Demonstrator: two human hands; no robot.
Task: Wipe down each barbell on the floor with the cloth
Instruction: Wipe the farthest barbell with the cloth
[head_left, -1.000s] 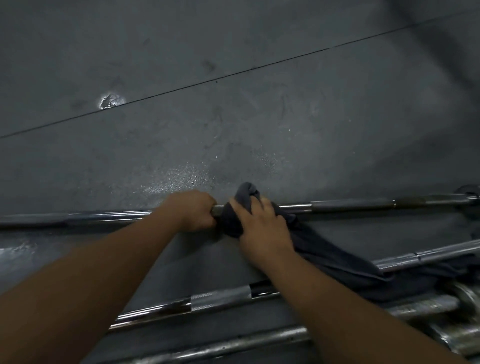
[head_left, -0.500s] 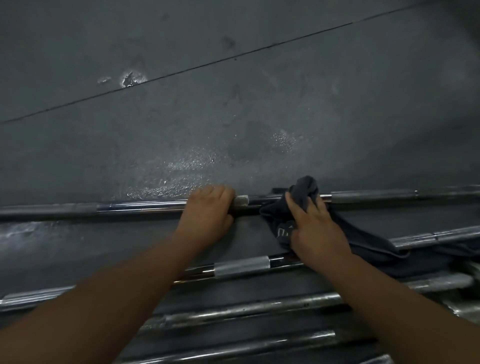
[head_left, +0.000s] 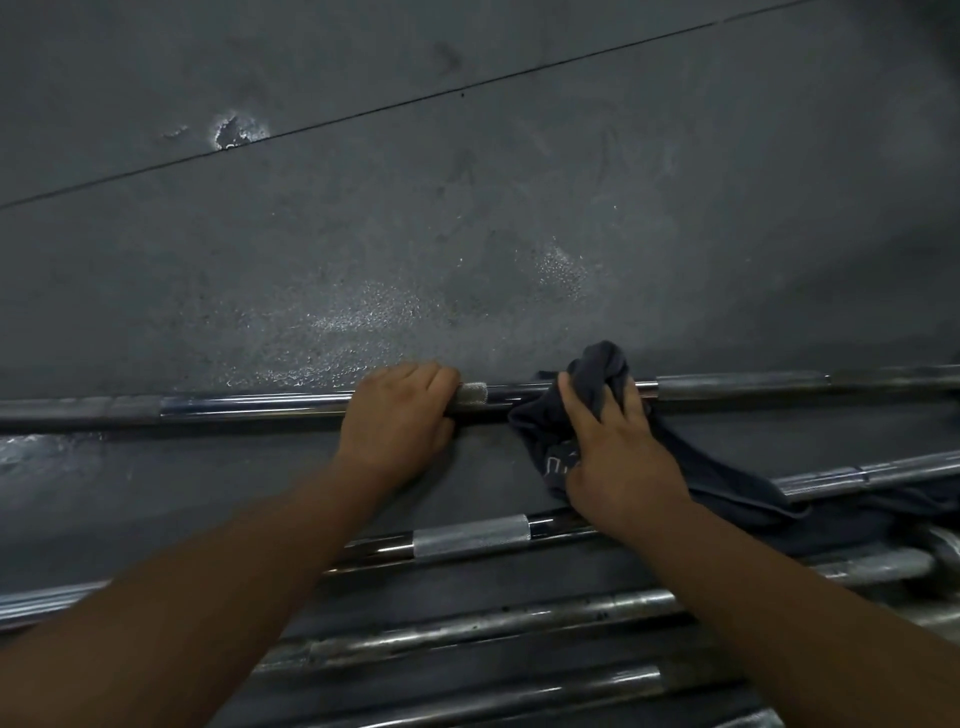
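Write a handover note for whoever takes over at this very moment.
Left hand grips the farthest barbell by its shaft.
Right hand holds the dark cloth wrapped over that bar, just to the right; the cloth's tail lies across the second barbell.
Done: cannot tell which stretches are wiped.
Left: finish this bar, then the nearer barbells.

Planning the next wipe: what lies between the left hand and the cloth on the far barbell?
In the head view, only bare barbell shaft: a short knurled patch beside the left hand, then smooth dark steel up to the cloth.
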